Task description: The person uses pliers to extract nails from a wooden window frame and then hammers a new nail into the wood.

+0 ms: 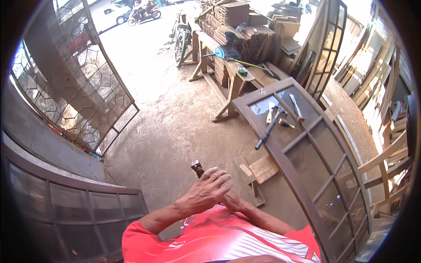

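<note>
Both hands are together above my red shirt. My left hand [208, 189] lies on top with bent fingers, covering much of my right hand [226, 200]. Just beyond the fingers shows a dark object [196, 165] with a pale metal-looking end; whether either hand holds it is hidden. To my right, a brown wood-framed glass panel [286, 173] carries a hammer [265, 133], a chisel-like tool [296, 108], a light-bladed tool [269, 115] and a yellow-and-black screwdriver [287, 124].
A leaded glass panel [80, 93] and brown window frame [70, 186] stand left. Ahead, a trestle bench [234, 75] bears stacked carved boards, with a bicycle [180, 47] beside it. Loose boards [263, 170] lie below; timber [372, 74] leans right. A motorbike with riders [141, 15] is outside.
</note>
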`<state>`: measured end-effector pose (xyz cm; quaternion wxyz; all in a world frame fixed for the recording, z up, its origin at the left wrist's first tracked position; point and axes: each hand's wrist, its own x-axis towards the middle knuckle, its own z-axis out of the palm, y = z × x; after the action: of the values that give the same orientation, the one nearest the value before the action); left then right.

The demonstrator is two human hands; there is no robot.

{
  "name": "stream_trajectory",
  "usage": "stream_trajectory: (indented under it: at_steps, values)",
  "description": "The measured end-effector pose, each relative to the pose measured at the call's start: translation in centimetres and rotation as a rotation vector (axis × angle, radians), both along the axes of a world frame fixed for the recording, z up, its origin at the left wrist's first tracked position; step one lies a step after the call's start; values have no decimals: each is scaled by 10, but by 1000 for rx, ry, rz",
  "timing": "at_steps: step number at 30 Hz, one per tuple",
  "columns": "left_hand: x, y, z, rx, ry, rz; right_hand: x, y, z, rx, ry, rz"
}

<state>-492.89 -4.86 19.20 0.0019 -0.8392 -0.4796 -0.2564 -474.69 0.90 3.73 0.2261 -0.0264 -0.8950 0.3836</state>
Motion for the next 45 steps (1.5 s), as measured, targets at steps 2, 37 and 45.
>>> stream_trajectory:
  at_steps: [2,37,45]
  values:
    - [-33,25,-13,-184,77,-86,-25,15,28,-594,-229,-78]
    - [-40,549,-72,-886,-1228,-389,-70,447,158,-445,580,-1031]
    - [-27,661,-87,-1200,-1600,-337,-54,542,118,-485,834,-1145]
